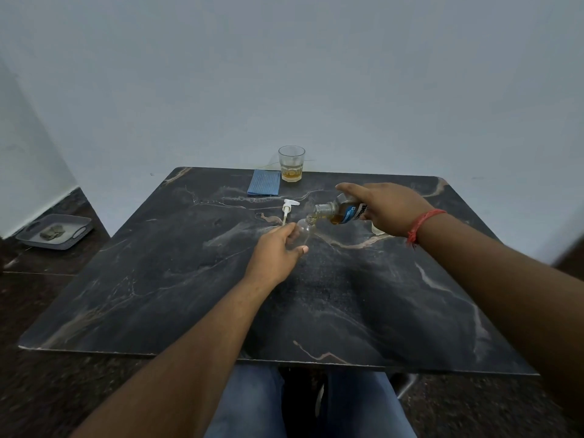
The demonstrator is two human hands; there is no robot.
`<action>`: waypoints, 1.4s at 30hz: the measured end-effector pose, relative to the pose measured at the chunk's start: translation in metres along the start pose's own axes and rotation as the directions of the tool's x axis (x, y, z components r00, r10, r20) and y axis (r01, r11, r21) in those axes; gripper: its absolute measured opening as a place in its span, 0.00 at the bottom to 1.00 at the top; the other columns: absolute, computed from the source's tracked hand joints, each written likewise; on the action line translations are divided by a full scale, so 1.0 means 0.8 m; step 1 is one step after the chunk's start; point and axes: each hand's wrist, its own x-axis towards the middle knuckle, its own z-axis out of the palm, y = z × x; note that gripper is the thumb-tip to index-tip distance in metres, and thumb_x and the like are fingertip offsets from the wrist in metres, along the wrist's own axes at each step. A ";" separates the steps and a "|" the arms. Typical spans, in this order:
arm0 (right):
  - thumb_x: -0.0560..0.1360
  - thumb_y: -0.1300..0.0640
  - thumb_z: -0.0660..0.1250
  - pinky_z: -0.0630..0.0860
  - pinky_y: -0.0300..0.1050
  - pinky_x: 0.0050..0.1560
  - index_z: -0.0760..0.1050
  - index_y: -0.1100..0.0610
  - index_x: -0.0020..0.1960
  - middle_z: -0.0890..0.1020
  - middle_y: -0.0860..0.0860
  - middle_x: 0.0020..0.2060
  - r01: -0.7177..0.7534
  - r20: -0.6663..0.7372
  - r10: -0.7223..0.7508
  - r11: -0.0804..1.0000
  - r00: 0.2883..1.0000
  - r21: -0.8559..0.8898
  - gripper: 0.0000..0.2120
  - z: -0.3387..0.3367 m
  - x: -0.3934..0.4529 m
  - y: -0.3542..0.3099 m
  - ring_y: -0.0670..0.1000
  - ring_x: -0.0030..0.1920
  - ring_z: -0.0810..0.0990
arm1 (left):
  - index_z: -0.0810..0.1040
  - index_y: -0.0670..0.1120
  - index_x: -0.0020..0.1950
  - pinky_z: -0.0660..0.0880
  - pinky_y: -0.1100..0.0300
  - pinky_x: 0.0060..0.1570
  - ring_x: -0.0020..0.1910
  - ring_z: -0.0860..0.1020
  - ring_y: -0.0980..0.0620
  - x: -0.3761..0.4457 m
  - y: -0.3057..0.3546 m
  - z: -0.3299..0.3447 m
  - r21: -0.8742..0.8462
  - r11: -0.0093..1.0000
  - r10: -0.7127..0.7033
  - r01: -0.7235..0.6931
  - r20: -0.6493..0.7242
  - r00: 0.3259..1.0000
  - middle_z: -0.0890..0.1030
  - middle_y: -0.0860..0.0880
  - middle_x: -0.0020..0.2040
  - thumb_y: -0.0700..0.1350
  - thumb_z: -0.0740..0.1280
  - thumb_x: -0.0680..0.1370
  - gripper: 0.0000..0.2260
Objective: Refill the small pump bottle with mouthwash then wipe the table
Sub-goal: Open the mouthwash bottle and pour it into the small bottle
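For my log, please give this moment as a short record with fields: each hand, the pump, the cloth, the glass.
left hand: holds the small bottle upright on the table
right hand: tilts the mouthwash bottle, neck over the small bottle's mouth
pump: off, lying on the table beyond the small bottle
cloth: blue, folded, at the far edge
glass: right of the cloth, some amber liquid inside
tray: on the floor, left

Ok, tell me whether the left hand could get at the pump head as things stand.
Probably not right now: the left hand grips the small bottle being filled. The pump head lies close beside it, nothing between, so once freed it likely could.
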 end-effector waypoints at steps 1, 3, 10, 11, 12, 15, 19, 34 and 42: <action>0.74 0.63 0.70 0.80 0.54 0.49 0.52 0.43 0.77 0.80 0.52 0.59 0.003 0.002 -0.003 1.000 1.000 -0.001 0.40 0.000 0.001 0.001 0.56 0.54 0.80 | 0.79 0.50 0.63 0.65 0.75 0.45 0.47 0.73 0.66 0.000 0.000 0.000 -0.003 1.000 0.000 0.000 -0.003 1.000 0.78 0.60 0.52 0.45 0.75 0.76 0.16; 0.74 0.64 0.70 0.80 0.54 0.49 0.52 0.43 0.77 0.80 0.52 0.59 0.008 0.004 -0.008 1.000 1.000 -0.003 0.41 -0.001 0.002 0.002 0.56 0.54 0.80 | 0.79 0.50 0.62 0.65 0.74 0.45 0.47 0.73 0.66 0.000 0.000 0.001 0.000 1.000 0.004 -0.004 -0.007 1.000 0.77 0.61 0.50 0.45 0.75 0.76 0.15; 0.74 0.64 0.69 0.80 0.54 0.49 0.52 0.43 0.77 0.80 0.52 0.59 0.013 0.004 -0.013 1.000 1.000 -0.013 0.41 -0.001 0.004 0.003 0.55 0.54 0.80 | 0.79 0.51 0.61 0.67 0.71 0.46 0.49 0.76 0.63 0.000 -0.001 0.000 -0.004 1.000 0.002 -0.002 0.000 1.000 0.77 0.61 0.49 0.45 0.75 0.76 0.14; 0.74 0.64 0.69 0.80 0.54 0.49 0.52 0.43 0.77 0.80 0.52 0.59 0.012 0.004 -0.012 1.000 1.000 -0.012 0.41 -0.001 0.004 0.003 0.55 0.54 0.80 | 0.79 0.51 0.60 0.68 0.72 0.46 0.49 0.75 0.64 0.001 -0.001 0.001 -0.005 1.000 0.002 -0.002 0.002 1.000 0.77 0.61 0.50 0.45 0.75 0.76 0.14; 0.74 0.64 0.69 0.80 0.54 0.49 0.52 0.43 0.77 0.80 0.52 0.59 0.014 0.004 -0.014 1.000 1.000 -0.009 0.41 -0.001 0.003 0.003 0.55 0.54 0.80 | 0.79 0.51 0.60 0.69 0.71 0.47 0.50 0.76 0.63 0.001 -0.002 0.001 -0.006 1.000 0.002 -0.002 0.004 1.000 0.78 0.61 0.51 0.45 0.75 0.76 0.14; 0.74 0.64 0.69 0.80 0.54 0.49 0.52 0.44 0.77 0.80 0.53 0.59 0.016 0.003 -0.016 1.000 1.000 -0.016 0.40 -0.001 0.003 0.002 0.56 0.54 0.80 | 0.79 0.51 0.61 0.72 0.65 0.52 0.53 0.78 0.61 0.001 -0.002 0.001 -0.014 1.000 -0.004 0.004 0.010 1.000 0.79 0.59 0.53 0.45 0.75 0.76 0.15; 0.74 0.65 0.69 0.80 0.54 0.50 0.52 0.44 0.77 0.80 0.53 0.59 0.013 0.004 -0.013 1.000 1.000 -0.023 0.41 -0.002 0.003 0.002 0.56 0.54 0.80 | 0.79 0.51 0.62 0.72 0.64 0.53 0.53 0.78 0.60 0.001 -0.002 0.001 -0.015 1.000 -0.001 0.001 0.006 1.000 0.79 0.59 0.53 0.45 0.75 0.76 0.15; 0.74 0.66 0.69 0.80 0.53 0.49 0.52 0.44 0.78 0.80 0.53 0.59 0.019 0.010 -0.018 0.999 1.000 -0.043 0.41 -0.005 0.005 -0.001 0.56 0.54 0.80 | 0.79 0.51 0.59 0.81 0.52 0.55 0.53 0.79 0.59 0.002 -0.008 0.004 -0.057 0.998 0.010 -0.010 -0.003 1.000 0.81 0.58 0.52 0.44 0.75 0.75 0.13; 0.74 0.66 0.69 0.80 0.53 0.50 0.53 0.46 0.78 0.80 0.54 0.59 0.023 0.004 -0.023 0.999 1.000 -0.047 0.41 -0.008 0.004 -0.002 0.56 0.55 0.80 | 0.79 0.50 0.59 0.79 0.56 0.56 0.52 0.80 0.59 0.002 -0.006 0.004 -0.039 0.999 0.007 -0.007 -0.007 1.000 0.82 0.56 0.53 0.45 0.75 0.75 0.14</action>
